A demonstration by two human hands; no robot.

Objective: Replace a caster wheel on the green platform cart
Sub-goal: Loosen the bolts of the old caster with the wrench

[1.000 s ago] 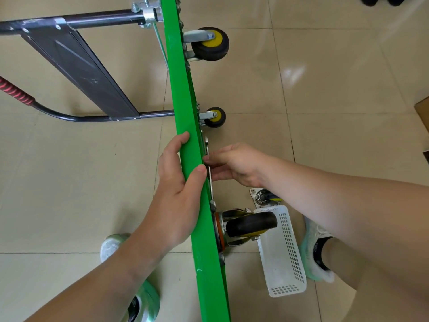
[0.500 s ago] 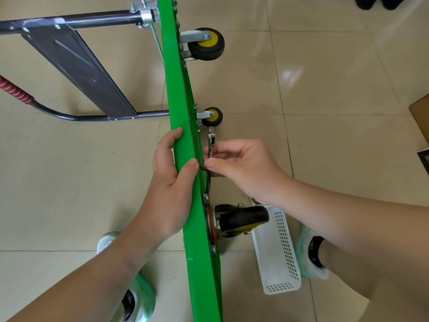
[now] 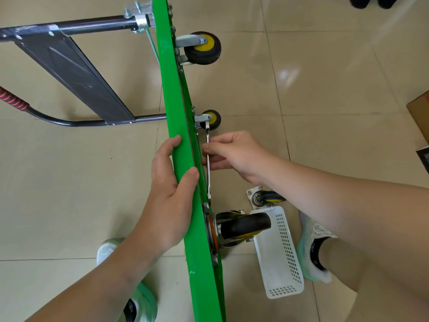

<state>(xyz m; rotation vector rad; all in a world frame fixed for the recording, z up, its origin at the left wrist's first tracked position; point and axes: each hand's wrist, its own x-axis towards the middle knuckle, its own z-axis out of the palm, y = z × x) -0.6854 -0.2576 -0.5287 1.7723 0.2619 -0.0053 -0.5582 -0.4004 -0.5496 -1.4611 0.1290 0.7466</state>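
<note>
The flat green platform cart (image 3: 176, 108) stands on its edge on the beige tiled floor (image 3: 325, 101), its black-tyred swivel caster wheel (image 3: 243, 226) jutting sideways. The left hand (image 3: 169, 196) clasps the deck's upper edge. The right hand (image 3: 236, 156) pinches a slim silver spanner (image 3: 208, 173) against the underside, just above that caster. A loose caster (image 3: 262, 197) lies beside a white perforated plastic basket (image 3: 281, 259).

Green platform cart (image 3: 178, 117) stands on edge on the tiled floor (image 3: 325, 101), its underside facing right. The left hand (image 3: 171, 187) grips the deck's upper edge. The right hand (image 3: 234, 154) holds a slim wrench (image 3: 208, 180) that lies along the underside, above the mounted black caster (image 3: 241, 226). A loose caster (image 3: 262, 197) and a white basket (image 3: 281, 256) lie beside it.
</note>
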